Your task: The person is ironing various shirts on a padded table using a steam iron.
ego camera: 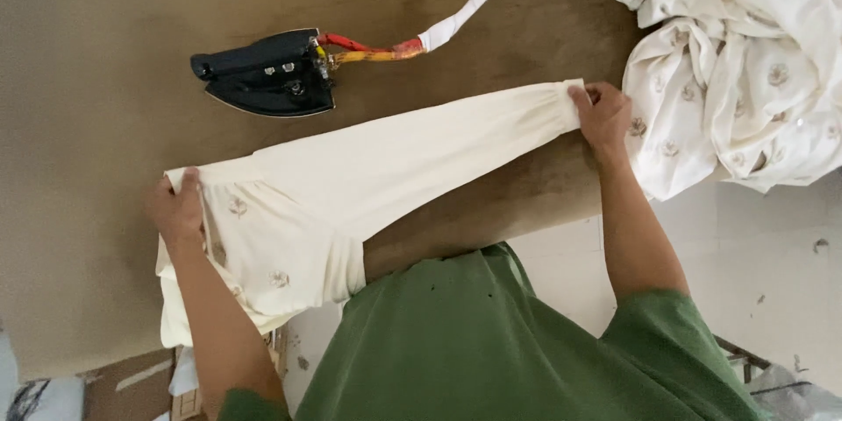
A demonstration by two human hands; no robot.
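A cream garment (377, 171) with small embroidered flowers lies stretched across a brown padded ironing surface (96, 88). My left hand (175, 206) pinches its wide end near the left. At the right, my right hand (603, 114) grips the narrow cuff end, pulling the sleeve taut. A black iron (267, 74) rests on the surface just beyond the garment, apart from both hands.
The iron's cord (456, 17), wrapped in white and red-yellow tape, runs toward the top edge. A heap of cream flowered fabric (737, 70) lies at the right. A pale tiled floor (772, 254) shows below the table edge, beside my green shirt.
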